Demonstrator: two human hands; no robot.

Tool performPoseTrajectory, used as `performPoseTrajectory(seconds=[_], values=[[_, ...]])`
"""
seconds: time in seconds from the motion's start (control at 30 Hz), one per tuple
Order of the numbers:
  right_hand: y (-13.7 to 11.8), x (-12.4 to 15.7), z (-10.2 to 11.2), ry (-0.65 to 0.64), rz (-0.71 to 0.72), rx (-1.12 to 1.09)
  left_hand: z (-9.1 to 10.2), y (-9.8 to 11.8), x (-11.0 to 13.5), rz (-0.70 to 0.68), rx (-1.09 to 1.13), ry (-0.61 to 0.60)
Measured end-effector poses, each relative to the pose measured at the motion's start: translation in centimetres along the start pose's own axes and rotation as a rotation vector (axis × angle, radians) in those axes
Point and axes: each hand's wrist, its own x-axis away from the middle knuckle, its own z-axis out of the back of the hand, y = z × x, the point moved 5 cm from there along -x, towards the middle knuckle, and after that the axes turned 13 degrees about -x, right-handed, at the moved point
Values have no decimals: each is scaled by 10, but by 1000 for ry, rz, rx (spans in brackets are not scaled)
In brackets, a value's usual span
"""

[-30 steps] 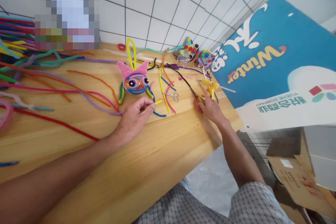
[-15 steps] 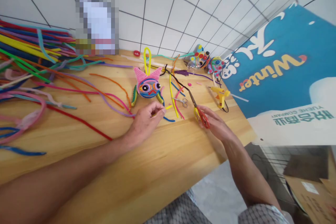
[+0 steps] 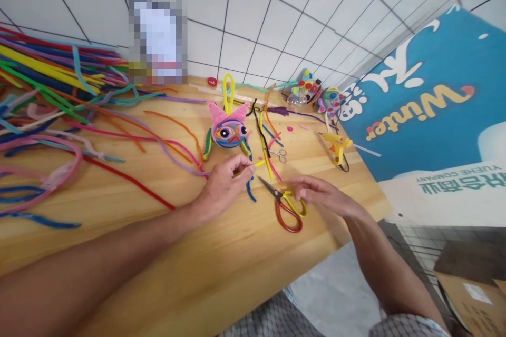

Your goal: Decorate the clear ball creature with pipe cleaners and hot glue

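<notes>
Between the thumb and fingers of my left hand [image 3: 229, 179] is a short piece of yellow pipe cleaner [image 3: 259, 164], its end poking out to the right. My right hand [image 3: 322, 194] has its fingers stretched out beside the yellow loop of the scissors [image 3: 279, 198]; whether they touch is unclear. The scissors have one red and one yellow handle, with blades toward my left hand. Just beyond my left hand is a round craft figure [image 3: 229, 129] with pink ears, big eyes, green-and-yellow side pieces and a yellow loop on top. A blue pipe cleaner [image 3: 250, 189] lies beside my left fingertips.
Many coloured pipe cleaners [image 3: 47, 71] are heaped at the left. Small scissors [image 3: 280, 155] lie among loose strips. A yellow glue gun [image 3: 337, 146] sits at the right, with two decorated balls [image 3: 331, 101] behind it. A blue printed board [image 3: 427, 100] borders the wooden table [image 3: 166, 274].
The scissors have come down and left onto the table, turned toward my left hand, and my right hand has loosened from them. A black strip beyond has shifted. My left hand keeps its pinch.
</notes>
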Motion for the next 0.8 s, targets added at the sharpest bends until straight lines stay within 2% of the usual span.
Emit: performPoseTrajectory(seconds=[0.07, 0.23, 0.3, 0.37, 0.47, 0.57, 0.63, 0.8], values=[[-4, 8, -13, -37, 32, 164, 0, 0, 0, -2, -7, -5], [-1, 26, -41, 116, 125, 649, 0, -1, 0, -7, -7, -2], [2, 29, -51, 140, 142, 755, -1, -2, -1, -12, -4, 2], [5, 29, -58, 109, 140, 783, -2, -4, -1, -20, 3, 7], [3, 29, -60, 56, 124, 774, -2, -5, 0, -36, 6, 8], [2, 30, -52, 90, 58, 694, -2, -4, 0, -50, 16, 7], [5, 29, -49, 84, 29, 522, -2, -3, 1, -59, 32, 6], [6, 23, -57, 73, 80, 35, -1, 1, 2, -60, 76, -7]])
